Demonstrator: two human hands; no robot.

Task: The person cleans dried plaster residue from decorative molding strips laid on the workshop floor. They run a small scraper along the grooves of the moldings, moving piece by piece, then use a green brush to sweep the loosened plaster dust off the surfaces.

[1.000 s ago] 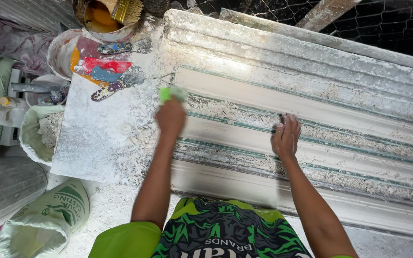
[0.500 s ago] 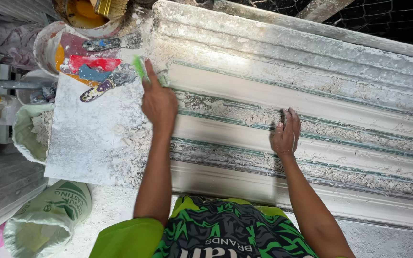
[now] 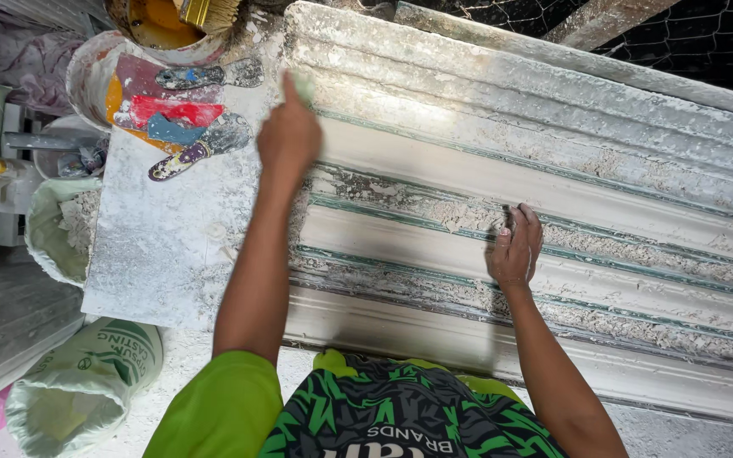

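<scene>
Left hand (image 3: 288, 136) is closing around a small pale green scraper (image 3: 303, 86), pressing it onto the upper ridges at the left end of the long white plaster moulding (image 3: 553, 182). Right hand (image 3: 515, 248) is lying open and flat on the moulding's middle grooves, gripping nothing, fingers spread over crumbly residue. Putty knives (image 3: 205, 146) are sitting just left of the moulding on the dusty bench (image 3: 163, 254). A green sack (image 3: 86, 382) is lying below the moulding's left end.

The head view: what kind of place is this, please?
Probably a plaster moulding workshop. The left hand and right hand work on a long ridged white mould, with plaster-smeared putty knives and an open sack of white powder nearby.
</scene>
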